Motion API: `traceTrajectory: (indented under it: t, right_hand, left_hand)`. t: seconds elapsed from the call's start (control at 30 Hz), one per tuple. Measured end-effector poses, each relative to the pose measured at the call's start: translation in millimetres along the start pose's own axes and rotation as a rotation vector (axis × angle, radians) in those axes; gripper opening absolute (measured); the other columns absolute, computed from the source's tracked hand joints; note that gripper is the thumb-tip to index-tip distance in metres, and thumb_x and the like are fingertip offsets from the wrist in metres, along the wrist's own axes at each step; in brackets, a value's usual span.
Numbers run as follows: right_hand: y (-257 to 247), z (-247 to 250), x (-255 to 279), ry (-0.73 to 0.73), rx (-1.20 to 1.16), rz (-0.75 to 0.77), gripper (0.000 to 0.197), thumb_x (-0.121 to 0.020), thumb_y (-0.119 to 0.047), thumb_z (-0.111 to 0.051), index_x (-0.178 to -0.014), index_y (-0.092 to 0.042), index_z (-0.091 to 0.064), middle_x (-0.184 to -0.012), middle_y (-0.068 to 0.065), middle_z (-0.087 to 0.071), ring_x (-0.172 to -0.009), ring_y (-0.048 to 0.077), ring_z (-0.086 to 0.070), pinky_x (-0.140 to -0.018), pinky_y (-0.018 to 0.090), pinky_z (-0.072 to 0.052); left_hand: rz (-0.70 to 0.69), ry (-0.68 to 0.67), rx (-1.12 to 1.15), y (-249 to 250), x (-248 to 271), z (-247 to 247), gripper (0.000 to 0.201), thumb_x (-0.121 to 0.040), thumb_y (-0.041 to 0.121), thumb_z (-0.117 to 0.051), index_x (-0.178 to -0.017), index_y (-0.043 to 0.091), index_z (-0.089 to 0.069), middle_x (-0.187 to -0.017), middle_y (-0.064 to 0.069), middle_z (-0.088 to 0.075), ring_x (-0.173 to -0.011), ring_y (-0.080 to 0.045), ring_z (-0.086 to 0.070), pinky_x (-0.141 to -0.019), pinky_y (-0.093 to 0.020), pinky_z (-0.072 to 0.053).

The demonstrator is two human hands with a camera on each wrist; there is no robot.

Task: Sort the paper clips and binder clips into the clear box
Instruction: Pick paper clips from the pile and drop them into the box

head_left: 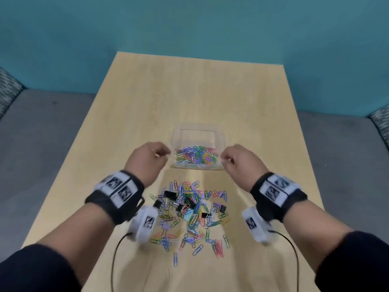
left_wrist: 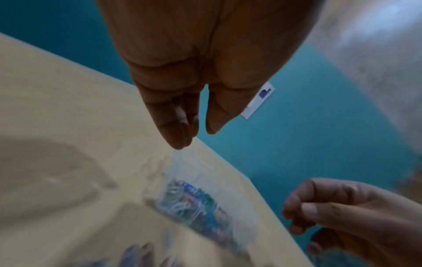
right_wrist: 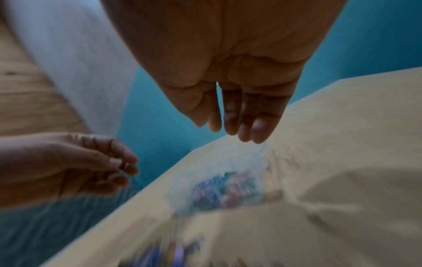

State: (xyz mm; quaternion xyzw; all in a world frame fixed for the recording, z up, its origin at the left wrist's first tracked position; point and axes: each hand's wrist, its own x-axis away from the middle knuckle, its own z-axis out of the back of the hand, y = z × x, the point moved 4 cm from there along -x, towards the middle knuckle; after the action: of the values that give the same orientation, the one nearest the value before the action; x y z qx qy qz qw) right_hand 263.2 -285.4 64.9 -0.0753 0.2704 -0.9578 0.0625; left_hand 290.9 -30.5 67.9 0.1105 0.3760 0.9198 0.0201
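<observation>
The clear box [head_left: 197, 131] sat far of the clip pile [head_left: 189, 213]. The left hand [head_left: 147, 159] and right hand [head_left: 242, 163] flanked it, fingers loosely curled; the blurred wrist views seemingly showed nothing pinched.

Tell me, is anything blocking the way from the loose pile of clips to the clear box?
Nothing visible. Bare table separates the pile of clips from the clear box, whose top looks open. The left hand and right hand flank it.

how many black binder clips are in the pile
6 visible, all in the pile: two left, two middle, two right. More may be buried under paper clips.
</observation>
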Motion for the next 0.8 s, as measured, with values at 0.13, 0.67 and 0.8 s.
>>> traceTrajectory:
  t: [0.13,0.67,0.8]
  right_hand:
    - [7,-44,108,-0.339,0.399,0.295,0.013,-0.077,-0.012,-0.054,-0.088,-0.019,-0.055,-0.091,0.004,-0.054,-0.081,0.027,-0.051,-0.061,0.040,-0.047]
    - [-22,-111,172,-0.308,0.308,0.241,0.026,-0.073,-0.016,-0.054,-0.098,-0.019,-0.050,-0.098,0.003,-0.050,-0.084,0.026,-0.048,-0.066,0.037,-0.048]
    - [-8,-112,186,-0.299,0.170,-0.146,0.059,-0.086,-0.042,-0.056,-0.136,-0.025,-0.031,-0.122,0.000,-0.037,-0.109,0.023,-0.040,-0.090,0.030,-0.041]
  left_hand:
    - [-0.343,-0.146,-0.386,-27,110,-20,0.029,-0.076,0.003,-0.051,-0.087,0.024,-0.067,-0.094,0.001,-0.058,-0.079,-0.022,-0.060,-0.066,-0.031,-0.050]
    - [-0.186,-0.082,-0.450,-73,203,-93,0.032,-0.072,0.025,-0.059,-0.103,0.018,-0.057,-0.104,-0.005,-0.049,-0.085,-0.027,-0.047,-0.073,-0.037,-0.050]
    - [-0.006,-0.047,-0.352,-90,203,-84,0.061,-0.070,0.035,-0.076,-0.123,0.018,-0.052,-0.106,-0.004,-0.049,-0.090,-0.025,-0.042,-0.081,-0.038,-0.044]
